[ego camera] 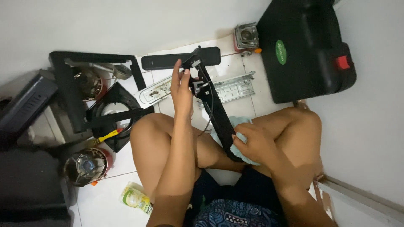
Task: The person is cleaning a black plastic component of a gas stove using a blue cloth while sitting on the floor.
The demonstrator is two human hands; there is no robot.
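I sit cross-legged on a white tiled floor. My left hand [182, 89] grips the upper end of a long black panel strip [215, 110] that slants down across my lap, with small metal parts and a thin wire on it. My right hand [253, 143] presses a light blue cloth [235, 126] against the lower end of the strip, above my right knee.
A dismantled black stove frame [80, 90] with burner parts lies to the left. A yellow-handled screwdriver [107, 136] and a round metal burner [86, 166] lie nearby. Another black strip [166, 61], a metal bracket [231, 88] and a large black case [301, 46] lie ahead. A yellow-green pouch [135, 197] lies by my left leg.
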